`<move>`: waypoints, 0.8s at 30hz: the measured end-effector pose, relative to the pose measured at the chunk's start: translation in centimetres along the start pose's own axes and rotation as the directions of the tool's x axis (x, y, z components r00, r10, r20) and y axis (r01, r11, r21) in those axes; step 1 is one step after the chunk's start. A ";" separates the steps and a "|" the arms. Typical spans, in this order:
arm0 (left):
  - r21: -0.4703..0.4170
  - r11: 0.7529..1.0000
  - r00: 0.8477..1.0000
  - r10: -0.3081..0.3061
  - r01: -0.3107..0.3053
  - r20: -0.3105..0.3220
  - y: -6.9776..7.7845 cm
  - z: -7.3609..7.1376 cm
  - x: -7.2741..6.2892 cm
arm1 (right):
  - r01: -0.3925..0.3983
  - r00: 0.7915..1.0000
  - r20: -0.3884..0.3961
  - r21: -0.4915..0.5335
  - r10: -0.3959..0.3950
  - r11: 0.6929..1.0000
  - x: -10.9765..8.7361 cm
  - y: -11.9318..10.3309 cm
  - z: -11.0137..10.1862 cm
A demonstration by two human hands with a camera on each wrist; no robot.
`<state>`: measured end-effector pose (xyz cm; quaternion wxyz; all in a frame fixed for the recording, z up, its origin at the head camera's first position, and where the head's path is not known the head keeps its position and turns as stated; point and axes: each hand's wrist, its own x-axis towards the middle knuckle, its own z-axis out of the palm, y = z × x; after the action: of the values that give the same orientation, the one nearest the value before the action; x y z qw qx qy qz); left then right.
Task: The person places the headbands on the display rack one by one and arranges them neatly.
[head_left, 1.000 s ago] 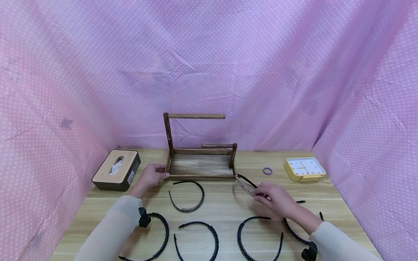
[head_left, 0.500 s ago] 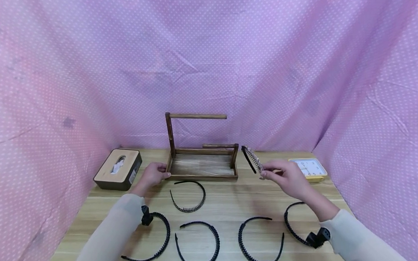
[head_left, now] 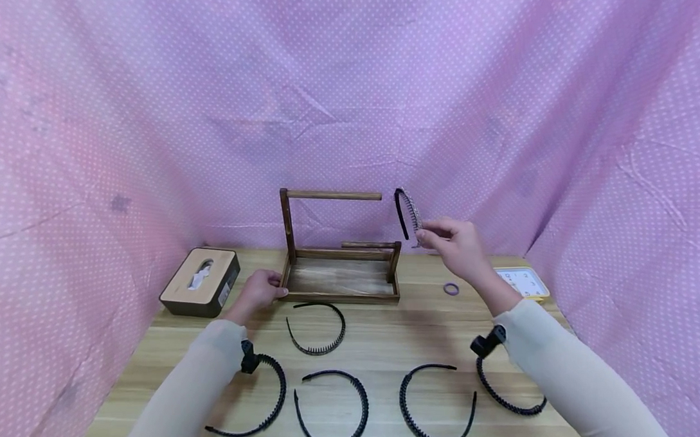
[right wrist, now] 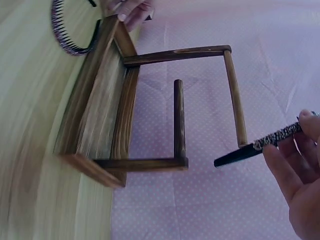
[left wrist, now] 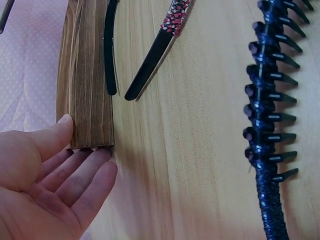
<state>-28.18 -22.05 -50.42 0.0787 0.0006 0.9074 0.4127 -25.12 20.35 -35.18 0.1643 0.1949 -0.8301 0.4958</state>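
Note:
My right hand (head_left: 452, 240) pinches a headband (head_left: 410, 210) with a sparkly beaded band, teeth and black ends. It is raised off the table, just right of the free end of the upper bar (head_left: 334, 194) on a wooden rack (head_left: 341, 298). In the right wrist view the headband's black end (right wrist: 235, 156) lies beside that bar's tip; whether they touch I cannot tell. At the rack's left front corner my left hand (head_left: 260, 289) holds the tray, thumb (left wrist: 55, 135) on one side and fingers at the end. The rack's lower bar (head_left: 367, 245) carries nothing.
Before the rack lies a toothed headband (head_left: 316, 349). Several black headbands (head_left: 365, 404) lie along the table's near side. A tissue box (head_left: 198, 281) stands left; a purple ring (head_left: 451, 289) and a yellow clock (head_left: 522, 282), partly behind my right arm, are right. Pink dotted cloth hangs behind.
My right hand has lifted the sparkly headband from the table, up to the height of the upper bar and slightly left at the end. My left hand has stayed on the rack's corner.

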 end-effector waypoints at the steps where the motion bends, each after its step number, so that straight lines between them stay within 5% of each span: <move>1: 0.004 1.000 1.000 -0.003 0.003 -0.003 0.1 0.0 0.0 | -0.017 1.000 -0.012 0.036 0.018 0.999 0.6 0.1 0.5; 8: 0.040 0.999 1.000 -0.004 0.004 -0.006 0.5 -0.1 -0.3 | -0.112 0.989 -0.073 0.220 0.131 0.969 3.7 0.9 4.1; 24: 0.099 0.995 1.000 0.009 -0.007 -0.015 0.9 0.0 -0.2 | -0.182 0.981 -0.022 0.253 0.194 0.950 7.7 0.7 13.8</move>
<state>-28.02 -21.47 -49.76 0.0698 0.0049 0.9273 0.3677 -33.23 7.12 -38.39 0.1100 0.1225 -0.7719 0.6141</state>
